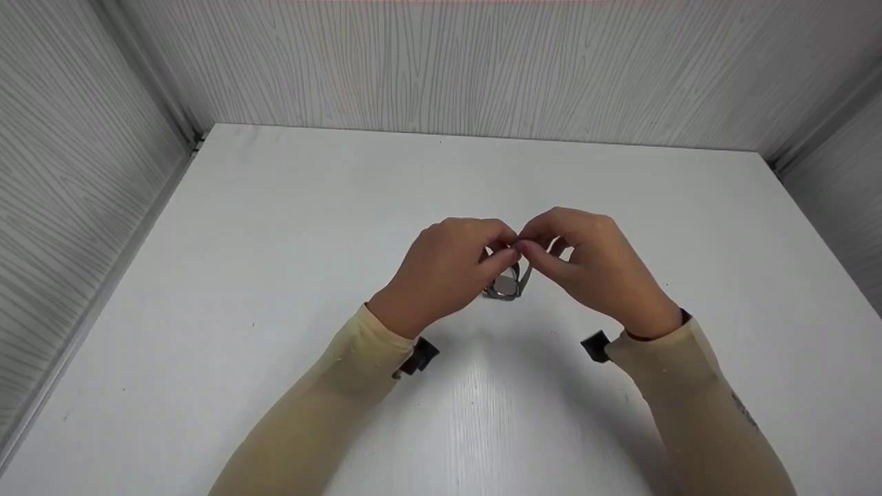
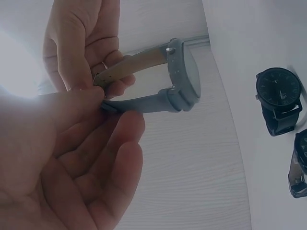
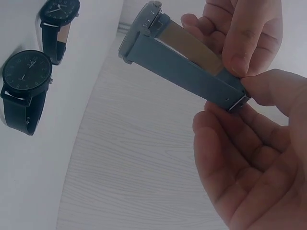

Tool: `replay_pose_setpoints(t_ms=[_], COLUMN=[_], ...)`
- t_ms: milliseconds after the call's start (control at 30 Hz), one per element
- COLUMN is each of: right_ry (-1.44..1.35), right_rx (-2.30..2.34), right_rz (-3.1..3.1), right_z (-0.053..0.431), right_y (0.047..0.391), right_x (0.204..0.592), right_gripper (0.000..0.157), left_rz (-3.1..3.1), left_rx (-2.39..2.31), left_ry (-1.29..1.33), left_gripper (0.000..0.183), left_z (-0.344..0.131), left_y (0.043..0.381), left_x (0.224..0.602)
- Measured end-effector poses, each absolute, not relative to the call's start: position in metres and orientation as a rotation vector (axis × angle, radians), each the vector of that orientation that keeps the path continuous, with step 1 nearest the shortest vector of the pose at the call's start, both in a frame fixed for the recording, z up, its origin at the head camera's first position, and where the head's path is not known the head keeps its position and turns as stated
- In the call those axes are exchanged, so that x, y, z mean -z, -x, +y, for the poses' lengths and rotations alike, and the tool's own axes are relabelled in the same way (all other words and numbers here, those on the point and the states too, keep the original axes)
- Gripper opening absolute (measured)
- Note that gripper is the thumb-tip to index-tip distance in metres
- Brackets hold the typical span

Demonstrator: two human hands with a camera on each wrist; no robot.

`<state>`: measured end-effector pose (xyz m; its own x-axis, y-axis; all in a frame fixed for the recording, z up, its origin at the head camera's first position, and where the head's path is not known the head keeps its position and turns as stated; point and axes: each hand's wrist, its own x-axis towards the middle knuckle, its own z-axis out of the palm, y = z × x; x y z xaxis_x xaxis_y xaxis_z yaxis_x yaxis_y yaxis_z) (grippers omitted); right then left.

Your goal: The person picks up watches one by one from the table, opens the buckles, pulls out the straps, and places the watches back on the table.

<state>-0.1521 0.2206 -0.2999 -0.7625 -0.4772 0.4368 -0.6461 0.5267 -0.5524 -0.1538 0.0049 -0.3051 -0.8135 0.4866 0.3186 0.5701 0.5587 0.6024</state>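
Observation:
A wristwatch [image 1: 505, 286] with a grey-blue strap, tan on its inner side, hangs in the air between both hands, its strap bent into a loop. My left hand [image 1: 455, 269] pinches the strap's end part between thumb and fingers. From the other side, my right hand [image 1: 586, 258] pinches the strap at the same spot, fingertips meeting the left ones. In the right wrist view a metal buckle [image 3: 238, 103] shows at the strap's end by the right thumb. The watch case [image 2: 184, 79] points away from both hands. Fingertips partly hide where the strap ends meet.
Two dark watches, one with a round black dial [image 2: 278, 93] and another [image 3: 60, 12] beside it, rest on the white table [image 1: 310, 186] in the wrist views. Wood-grain panels [image 1: 441, 69] wall the table's back and sides. Small black devices [image 1: 422, 355] sit at both wrists.

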Motion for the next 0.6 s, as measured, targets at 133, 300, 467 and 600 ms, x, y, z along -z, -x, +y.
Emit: replay_pose_setpoints(t_ms=[133, 300, 467, 600], right_ry=[-0.941, -0.922, -0.871, -0.813], right_rx=[-1.084, -1.108, -1.106, -1.105], right_rz=[-2.524, -2.5, -2.545, -2.568], right_z=[0.2216, 0.2226, 0.221, 0.2209], right_y=[0.1521, 0.1515, 0.1521, 0.153], right_x=[0.2982, 0.2974, 0.298, 0.2982], right_gripper=[0.009, 0.01, 0.015, 0.017], left_rz=[-2.636, -2.603, -2.621, -2.601], left_rx=[1.149, 1.216, 1.243, 1.277], left_ry=[0.902, 0.902, 0.872, 0.867], left_gripper=[0.014, 0.014, 0.015, 0.015], left_z=[0.0063, 0.0084, 0.0057, 0.0046], left_y=[0.1542, 0.1561, 0.1559, 0.1554], left_x=[0.3056, 0.3072, 0.3061, 0.3038])
